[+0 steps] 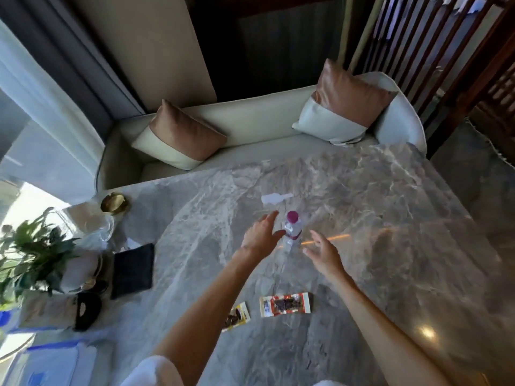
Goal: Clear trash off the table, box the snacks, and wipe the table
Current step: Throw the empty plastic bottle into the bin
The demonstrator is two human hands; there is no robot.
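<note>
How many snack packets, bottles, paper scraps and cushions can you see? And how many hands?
Snack packets: 2, a red one and a yellow one
Bottles: 1, pink-capped
Paper scraps: 1, white
Cushions: 2, left and right
Hands: 2, left and right, both open
Total: 8

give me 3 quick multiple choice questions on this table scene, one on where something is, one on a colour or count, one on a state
1. Where is the white paper scrap relative to the clear plastic bottle?
A. beyond it
B. nearer the person
C. under it

2. What colour is the bottle's cap?
A. blue
B. magenta
C. green

3. What state are the hands in?
A. left hand and right hand both open either side of the bottle
B. both clenched on packets
C. one holding a cloth

Answers: 1 A, the scrap lies toward the sofa; 2 B, the cap shows pinkish purple; 3 A, fingers spread, bottle between them.
</note>
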